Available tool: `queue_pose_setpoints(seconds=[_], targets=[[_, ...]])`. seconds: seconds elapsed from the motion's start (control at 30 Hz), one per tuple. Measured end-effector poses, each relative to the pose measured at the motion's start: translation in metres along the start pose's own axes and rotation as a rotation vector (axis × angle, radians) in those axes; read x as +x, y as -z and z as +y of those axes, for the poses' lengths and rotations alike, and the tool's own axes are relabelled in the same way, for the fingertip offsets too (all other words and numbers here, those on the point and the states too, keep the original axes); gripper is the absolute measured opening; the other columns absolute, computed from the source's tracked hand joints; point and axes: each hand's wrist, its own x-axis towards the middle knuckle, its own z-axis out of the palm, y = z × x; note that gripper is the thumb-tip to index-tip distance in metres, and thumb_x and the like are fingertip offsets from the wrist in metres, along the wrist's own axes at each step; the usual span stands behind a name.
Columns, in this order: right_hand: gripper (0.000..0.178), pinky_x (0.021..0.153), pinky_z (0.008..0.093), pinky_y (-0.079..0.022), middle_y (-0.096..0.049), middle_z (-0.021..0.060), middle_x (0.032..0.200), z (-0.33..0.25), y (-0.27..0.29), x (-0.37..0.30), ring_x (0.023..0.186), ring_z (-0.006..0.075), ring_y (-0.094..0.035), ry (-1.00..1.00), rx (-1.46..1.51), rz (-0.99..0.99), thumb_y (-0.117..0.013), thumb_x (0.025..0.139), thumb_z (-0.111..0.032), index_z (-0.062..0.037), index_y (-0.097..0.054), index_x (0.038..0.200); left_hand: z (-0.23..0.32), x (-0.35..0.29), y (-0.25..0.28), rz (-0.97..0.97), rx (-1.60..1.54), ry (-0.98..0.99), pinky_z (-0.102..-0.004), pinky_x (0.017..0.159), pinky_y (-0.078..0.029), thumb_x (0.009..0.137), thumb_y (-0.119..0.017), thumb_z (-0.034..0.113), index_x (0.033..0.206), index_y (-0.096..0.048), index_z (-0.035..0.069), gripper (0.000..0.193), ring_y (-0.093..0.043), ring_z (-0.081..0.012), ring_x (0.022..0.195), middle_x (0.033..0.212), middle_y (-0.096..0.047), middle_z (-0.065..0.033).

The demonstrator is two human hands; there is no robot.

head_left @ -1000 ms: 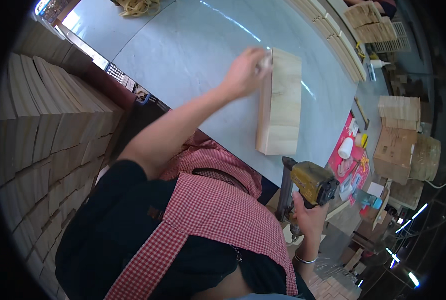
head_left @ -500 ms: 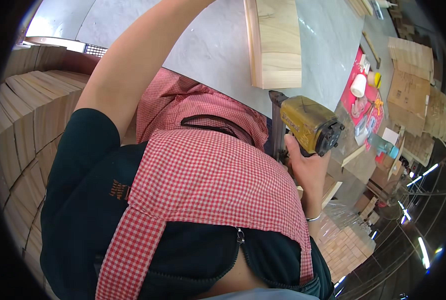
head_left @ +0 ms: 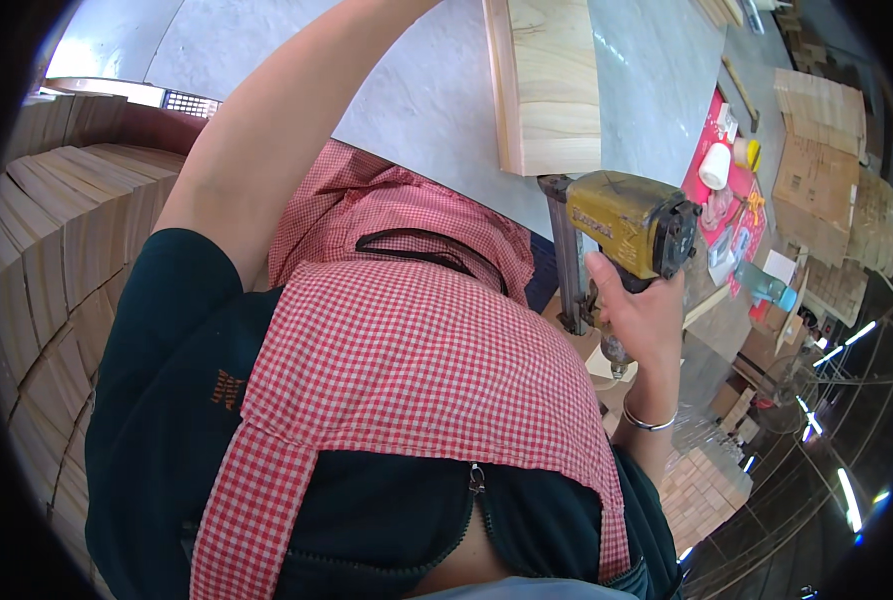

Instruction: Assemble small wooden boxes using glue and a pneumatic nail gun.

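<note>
My right hand (head_left: pixel 639 315) is wrapped around the grip of a yellow and black nail gun (head_left: pixel 619 222). The gun's nose is at or touching the near end of a pale wooden piece (head_left: pixel 555 90), made of a wide board with a narrow strip along its left side. That wooden piece lies on a grey worktable (head_left: pixel 432 110), and its far end runs out of the picture. My left forearm (head_left: pixel 297 110) reaches up across the table, and the hand is beyond the top edge.
Stacked wooden boards (head_left: pixel 77 215) rise at my left. To the right, a red mat (head_left: pixel 727 215) carries a white bottle (head_left: pixel 715 166) and a yellow tape roll (head_left: pixel 753 154). Beyond are a clear bottle (head_left: pixel 767 286) and cardboard boxes (head_left: pixel 817 185).
My right hand has shifted right with the nail gun, bringing the gun up close against the wooden piece's near end. The wrist bracelet shows more fully. My left arm has barely moved.
</note>
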Motion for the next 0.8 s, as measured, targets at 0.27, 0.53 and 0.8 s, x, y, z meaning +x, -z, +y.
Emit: queue_pose_setpoints(seconds=[0.27,0.53,0.8], targets=[[0.031,0.066,0.0311,-0.055,-0.076,0.0123,0.096,-0.005,0.006,0.0,0.077,0.0209,-0.071,-0.043,0.026,-0.017,-0.079,0.084,-0.01,0.0053,-0.069,0.109,0.009,-0.011,0.028,0.004,0.003,-0.017,-0.0464,0.097,-0.049,0.088,-0.063,0.022,0.118,-0.061,-0.006,0.041,-0.062,-0.0443,0.106,0.114,-0.063,-0.027],[0.034,0.06,0.027,-0.052,-0.072,0.0108,0.088,-0.009,0.021,-0.002,0.069,0.0168,-0.065,-0.041,0.014,0.051,-0.08,0.085,-0.014,0.0051,-0.067,0.111,0.034,-0.022,0.056,-0.114,-0.023,-0.072,-0.0474,0.102,-0.046,0.084,-0.069,0.024,0.126,-0.056,-0.005,0.053,-0.057,-0.0432,0.115,0.125,-0.058,-0.0258],[0.034,0.043,0.0224,-0.043,-0.062,0.0042,0.066,-0.009,0.018,0.005,0.046,0.0097,-0.053,-0.152,0.02,0.044,-0.081,0.088,-0.024,0.0032,-0.068,0.103,0.046,-0.022,0.066,-0.233,-0.039,-0.137,-0.0485,0.107,-0.043,0.08,-0.075,0.026,0.135,-0.051,-0.004,0.067,-0.052,-0.0421,0.125,0.137,-0.052,-0.0246]])
